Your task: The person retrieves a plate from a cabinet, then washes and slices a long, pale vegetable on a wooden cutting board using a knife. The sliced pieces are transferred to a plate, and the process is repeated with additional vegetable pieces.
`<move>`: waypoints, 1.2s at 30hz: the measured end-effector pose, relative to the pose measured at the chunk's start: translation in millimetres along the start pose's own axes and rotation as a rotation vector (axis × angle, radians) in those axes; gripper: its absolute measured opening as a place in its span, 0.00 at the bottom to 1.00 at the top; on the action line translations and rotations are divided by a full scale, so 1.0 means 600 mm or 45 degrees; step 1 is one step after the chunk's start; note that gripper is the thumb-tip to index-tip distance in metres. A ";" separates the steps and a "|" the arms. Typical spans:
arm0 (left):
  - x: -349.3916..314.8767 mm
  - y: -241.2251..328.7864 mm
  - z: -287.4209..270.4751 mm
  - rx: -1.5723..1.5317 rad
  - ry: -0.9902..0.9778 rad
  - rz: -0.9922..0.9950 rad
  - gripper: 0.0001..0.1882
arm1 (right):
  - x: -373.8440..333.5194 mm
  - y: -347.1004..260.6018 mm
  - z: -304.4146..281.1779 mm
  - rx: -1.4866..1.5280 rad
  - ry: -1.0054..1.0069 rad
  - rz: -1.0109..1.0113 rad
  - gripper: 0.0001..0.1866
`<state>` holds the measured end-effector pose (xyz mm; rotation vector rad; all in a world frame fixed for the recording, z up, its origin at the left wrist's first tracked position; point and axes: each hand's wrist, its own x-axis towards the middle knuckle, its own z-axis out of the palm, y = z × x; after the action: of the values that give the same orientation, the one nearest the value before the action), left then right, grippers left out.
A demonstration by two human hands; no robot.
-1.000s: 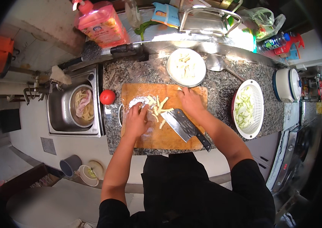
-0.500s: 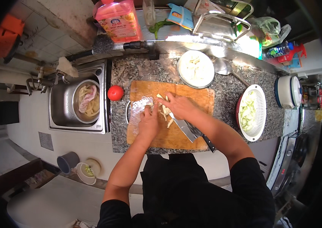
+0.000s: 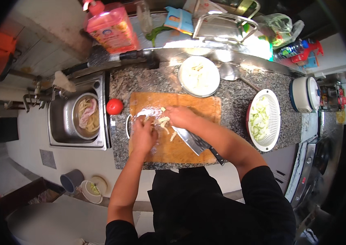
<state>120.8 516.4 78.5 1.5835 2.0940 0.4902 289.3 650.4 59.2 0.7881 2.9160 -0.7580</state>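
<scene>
My left hand (image 3: 144, 134) is low over the left part of a wooden cutting board (image 3: 152, 100), its fingers curled round pale cut strips that show at the fingertips. Just right of it, my right hand (image 3: 179, 117) has its fingers closed on more pale strips (image 3: 164, 123). Loose strips (image 3: 173, 136) lie on the wood beneath. A cleaver (image 3: 197, 143) with a black handle rests on the board under my right forearm, touched by neither hand. What kind of food the strips are, I cannot tell.
Behind the board stands a white plate (image 3: 199, 76) of pale strips, beside a metal ladle (image 3: 229, 72). A tomato (image 3: 114, 107) sits left, near the sink (image 3: 54, 136) with a metal bowl (image 3: 77, 126). At right are a white colander (image 3: 274, 122) of green slices and a white pot (image 3: 301, 94).
My hands have drawn slightly apart, the left going left and the right shifting a little right with pale strips in its fingers. The whole view has moved slightly; the cleaver stays on the board.
</scene>
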 end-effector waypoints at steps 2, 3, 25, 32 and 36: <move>0.009 -0.001 -0.010 0.119 0.026 0.094 0.36 | -0.019 0.003 -0.023 0.173 0.113 0.042 0.09; 0.016 -0.001 -0.012 0.161 0.000 0.121 0.37 | -0.028 0.004 -0.035 0.261 0.173 0.062 0.10; 0.019 0.036 0.055 0.047 -0.153 0.137 0.17 | -0.089 -0.058 0.067 -0.028 -0.112 -0.105 0.06; 0.017 -0.014 0.065 -1.068 -0.166 -0.593 0.07 | -0.075 -0.073 0.039 0.818 0.226 0.494 0.09; 0.013 0.008 0.045 -1.691 -0.104 -0.935 0.06 | -0.036 -0.098 0.098 1.097 0.327 0.474 0.07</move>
<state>138.1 525.6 57.9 0.0701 1.4549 1.1326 274.2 569.0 36.8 1.5028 2.4050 -2.0032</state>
